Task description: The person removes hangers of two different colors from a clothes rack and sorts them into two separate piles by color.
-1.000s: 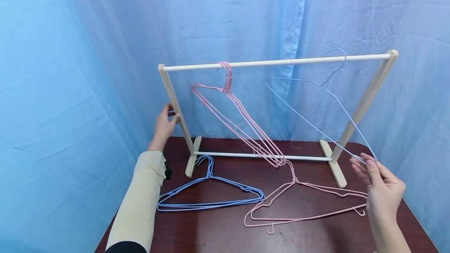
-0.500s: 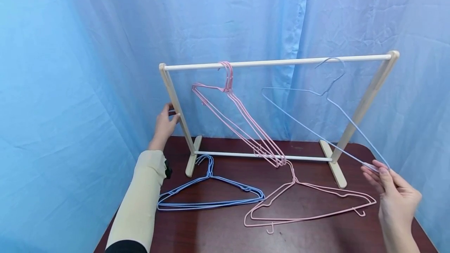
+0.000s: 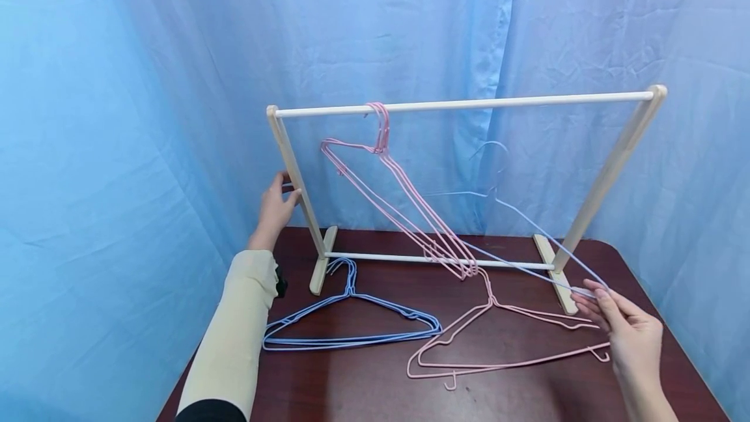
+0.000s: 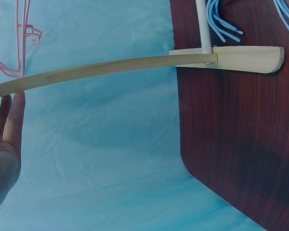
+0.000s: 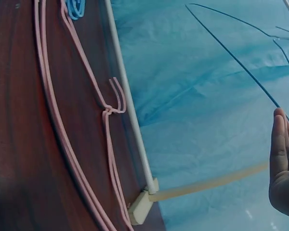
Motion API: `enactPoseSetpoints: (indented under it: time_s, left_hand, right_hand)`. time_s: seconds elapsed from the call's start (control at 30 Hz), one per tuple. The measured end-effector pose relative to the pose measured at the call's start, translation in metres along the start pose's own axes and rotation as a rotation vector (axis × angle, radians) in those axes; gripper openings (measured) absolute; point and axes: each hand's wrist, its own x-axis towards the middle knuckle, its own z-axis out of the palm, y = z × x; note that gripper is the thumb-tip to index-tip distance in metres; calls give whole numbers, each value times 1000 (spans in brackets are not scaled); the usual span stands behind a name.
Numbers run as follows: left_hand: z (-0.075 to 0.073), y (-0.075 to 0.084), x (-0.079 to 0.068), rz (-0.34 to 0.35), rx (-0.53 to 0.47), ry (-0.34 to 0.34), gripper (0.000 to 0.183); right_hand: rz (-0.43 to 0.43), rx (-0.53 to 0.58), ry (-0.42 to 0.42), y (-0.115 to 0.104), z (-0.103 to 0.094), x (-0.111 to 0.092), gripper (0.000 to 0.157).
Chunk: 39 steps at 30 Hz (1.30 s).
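My right hand (image 3: 629, 337) pinches a blue wire hanger (image 3: 545, 234) by one lower corner. The hanger tilts away, its hook below the rack's white top rail (image 3: 504, 103); part of it passes behind several pink hangers (image 3: 382, 142) hooked on that rail. In the right wrist view, the fingers (image 5: 279, 144) are at the corner of the thin blue wire. My left hand (image 3: 274, 210) grips the rack's left wooden post (image 3: 285, 148) between thumb and fingers; the left wrist view shows fingertips against the wood (image 4: 106, 68).
Several blue hangers (image 3: 350, 292) lie stacked at the left on the dark wooden table (image 3: 363, 393). Pink hangers (image 3: 492, 303) lie beside them, right of centre. The rack's lower rail (image 3: 381, 257) spans behind both stacks. Blue curtain (image 3: 176, 116) surrounds the table.
The blue hanger in my right hand first shifted right, then swung left and down, its hook dropping from the top rail's height to below it. My left hand stays on the post.
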Motion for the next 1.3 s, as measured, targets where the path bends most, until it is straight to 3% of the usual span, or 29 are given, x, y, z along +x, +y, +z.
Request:
enactPoseSetpoints:
  time_s: [0.33, 0.8, 1.0, 1.3]
  left_hand:
    - [2, -1, 1, -9, -3, 2, 46]
    - [0, 1, -1, 3, -3, -4, 46]
    - [-1, 1, -1, -3, -6, -7, 46]
    - [-1, 2, -2, 6, -1, -8, 45]
  right_hand:
    - [51, -134, -230, 25, -4, -6, 28]
    - [279, -307, -329, 53, 15, -16, 25]
    - [383, -292, -397, 68, 26, -20, 27]
    - [599, -323, -385, 92, 45, -25, 31]
